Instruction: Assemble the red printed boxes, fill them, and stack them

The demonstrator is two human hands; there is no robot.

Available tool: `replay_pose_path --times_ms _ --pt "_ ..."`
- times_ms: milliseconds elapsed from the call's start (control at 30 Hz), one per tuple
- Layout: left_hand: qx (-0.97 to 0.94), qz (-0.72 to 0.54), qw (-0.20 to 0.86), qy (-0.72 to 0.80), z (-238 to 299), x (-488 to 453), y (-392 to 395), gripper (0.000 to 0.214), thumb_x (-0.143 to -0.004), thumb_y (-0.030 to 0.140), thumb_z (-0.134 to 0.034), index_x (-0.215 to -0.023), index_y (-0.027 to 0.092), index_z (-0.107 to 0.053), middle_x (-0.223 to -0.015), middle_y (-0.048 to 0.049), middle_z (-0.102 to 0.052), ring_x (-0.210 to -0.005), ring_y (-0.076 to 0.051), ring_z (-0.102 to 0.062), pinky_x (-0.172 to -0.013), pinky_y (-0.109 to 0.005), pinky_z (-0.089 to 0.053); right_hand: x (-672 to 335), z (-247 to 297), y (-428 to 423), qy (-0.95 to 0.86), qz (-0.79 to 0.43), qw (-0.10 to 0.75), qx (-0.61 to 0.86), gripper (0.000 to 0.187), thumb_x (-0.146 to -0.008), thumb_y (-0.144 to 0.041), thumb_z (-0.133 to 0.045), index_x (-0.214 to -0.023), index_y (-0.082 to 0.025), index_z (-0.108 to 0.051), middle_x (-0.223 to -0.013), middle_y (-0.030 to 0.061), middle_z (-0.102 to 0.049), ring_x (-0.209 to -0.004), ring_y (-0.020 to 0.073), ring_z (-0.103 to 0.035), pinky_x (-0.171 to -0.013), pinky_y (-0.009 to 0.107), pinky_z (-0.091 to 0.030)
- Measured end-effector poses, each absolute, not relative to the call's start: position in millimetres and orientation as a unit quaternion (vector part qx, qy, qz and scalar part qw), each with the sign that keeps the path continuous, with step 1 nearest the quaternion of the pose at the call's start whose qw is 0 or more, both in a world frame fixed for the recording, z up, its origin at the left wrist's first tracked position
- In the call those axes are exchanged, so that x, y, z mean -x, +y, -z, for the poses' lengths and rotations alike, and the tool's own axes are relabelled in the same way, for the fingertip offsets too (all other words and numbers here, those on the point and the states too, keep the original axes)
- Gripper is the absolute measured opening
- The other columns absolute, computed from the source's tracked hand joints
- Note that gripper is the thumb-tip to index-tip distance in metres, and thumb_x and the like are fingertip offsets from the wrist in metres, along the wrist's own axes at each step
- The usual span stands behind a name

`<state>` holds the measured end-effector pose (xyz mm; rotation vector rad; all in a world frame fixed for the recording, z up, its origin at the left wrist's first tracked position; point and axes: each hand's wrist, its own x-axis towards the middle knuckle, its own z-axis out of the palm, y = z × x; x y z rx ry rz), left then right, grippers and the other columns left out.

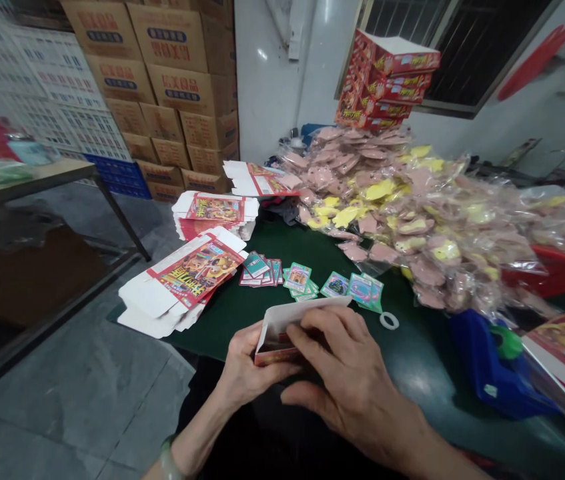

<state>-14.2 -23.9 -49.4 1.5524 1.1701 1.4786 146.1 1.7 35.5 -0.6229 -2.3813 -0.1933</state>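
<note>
- Head view: I see the left hand (245, 370) clamped around the left end of an open red carton (278, 325), at the near edge of the green table (412, 363).
- Right hand (346, 355): fingers dip into the carton's mouth, thumb apart below; I cannot tell whether they pinch anything.
- Just beyond, small printed cards (298, 277) lie in groups near a white ring (389, 321); their lettering is too small for me.
- Left, flattened red cartons (197, 273) carry bold yellow characters that I can't make out.
- Behind, brown shipping cartons (172, 107) read "食品" in red, above blue oval labels (166, 35).
- Right, bagged pink and yellow pieces (402, 207) lie heaped before stacked red display boxes (387, 87).
</note>
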Motion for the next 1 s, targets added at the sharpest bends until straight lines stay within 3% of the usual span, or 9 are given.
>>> replay_pose_path --times_ms 100,200,267,367,467,600,800,900,1000 --pt "-0.574 -0.611 0.287 0.464 51 13 -25 0.035 -0.063 0.028 -0.078 -0.093 0.016 -0.066 -0.078 -0.001 -0.07 -0.066 -0.016 -0.066 -0.057 -0.022 -0.055 -152 -27 -7 -0.879 0.081 0.39 0.263 0.031 -0.087 -0.036 -0.056 -0.112 -0.018 -0.06 -0.097 0.0104 -0.062 -0.089 0.0237 -0.056 -0.073 0.041 -0.05" --pt "-0.536 -0.667 0.172 0.488 51 11 -24 0.056 -0.062 0.036 -0.08 -0.11 0.018 -0.058 -0.087 -0.0017 -0.07 -0.067 -0.015 -0.067 -0.058 -0.022 -0.056 -163 -15 -9 -0.784 0.073 0.528 0.319 0.048 -0.08 -0.019 -0.064 -0.125 -0.022 -0.051 -0.116 0.012 -0.054 -0.108 0.0264 -0.051 -0.087 0.045 -0.046" --pt "-0.518 -0.689 0.088 0.499 54 10 -21 0.066 -0.063 0.038 -0.079 -0.12 0.02 -0.052 -0.102 -0.005 -0.067 -0.079 -0.017 -0.068 -0.066 -0.024 -0.057 -161 -2 -4 -0.71 -0.008 0.602 0.366 0.056 -0.078 -0.016 -0.066 -0.13 -0.023 -0.046 -0.12 0.0118 -0.052 -0.112 0.026 -0.051 -0.09 0.044 -0.046" --pt "-0.533 -0.689 0.03 0.49 66 9 -13 0.071 -0.069 0.031 -0.076 -0.131 0.023 -0.042 -0.116 -0.0077 -0.061 -0.092 -0.019 -0.067 -0.074 -0.025 -0.056 -145 24 11 -0.664 -0.175 0.625 0.371 0.054 -0.079 -0.018 -0.064 -0.129 -0.024 -0.041 -0.119 0.0108 -0.053 -0.107 0.0221 -0.057 -0.088 0.041 -0.051" --pt "-0.576 -0.66 0.045 0.48 82 13 -9 0.066 -0.077 0.022 -0.069 -0.134 0.026 -0.037 -0.117 -0.0078 -0.06 -0.096 -0.019 -0.065 -0.08 -0.027 -0.055 -128 48 27 -0.659 -0.231 0.628 0.342 0.047 -0.082 -0.017 -0.06 -0.125 -0.023 -0.042 -0.113 0.009 -0.056 -0.103 0.0187 -0.06 -0.086 0.036 -0.053" --pt "-0.597 -0.661 0.059 0.45 81 24 -12 0.07 -0.076 0.018 -0.068 -0.137 0.025 -0.035 -0.127 -0.0124 -0.054 -0.109 -0.024 -0.059 -0.087 -0.035 -0.052 -126 56 32 -0.689 -0.182 0.628 0.312 0.054 -0.081 -0.016 -0.062 -0.13 -0.024 -0.041 -0.116 0.0091 -0.054 -0.107 0.0203 -0.056 -0.088 0.037 -0.051" --pt "-0.63 -0.655 0.034 0.415 41 30 -17 0.027 -0.088 0.015 -0.05 -0.11 0.022 -0.063 -0.119 -0.0079 -0.059 -0.107 -0.02 -0.058 -0.085 -0.032 -0.05 -144 35 26 -0.765 -0.107 0.572 0.277 0.037 -0.085 -0.015 -0.055 -0.12 -0.027 -0.052 -0.111 0.0079 -0.05 -0.101 0.0203 -0.055 -0.08 0.036 -0.052" --pt "-0.58 -0.684 0.102 0.43 30 29 -15 0.025 -0.09 0.02 -0.046 -0.094 0.019 -0.07 -0.115 -0.0084 -0.061 -0.103 -0.02 -0.059 -0.083 -0.031 -0.05 -147 25 22 -0.756 -0.126 0.579 0.279 0.026 -0.087 -0.011 -0.048 -0.106 -0.025 -0.059 -0.109 0.0071 -0.051 -0.096 0.0172 -0.056 -0.076 0.031 -0.051" --pt "-0.495 -0.723 0.247 0.413 23 29 -12 0.016 -0.084 0.027 -0.059 -0.094 0.018 -0.069 -0.098 -0.0067 -0.067 -0.086 -0.016 -0.064 -0.072 -0.025 -0.052 -146 19 19 -0.712 -0.202 0.602 0.3 0.025 -0.086 -0.009 -0.05 -0.102 -0.025 -0.058 -0.098 0.0035 -0.054 -0.087 0.0137 -0.058 -0.074 0.027 -0.051"
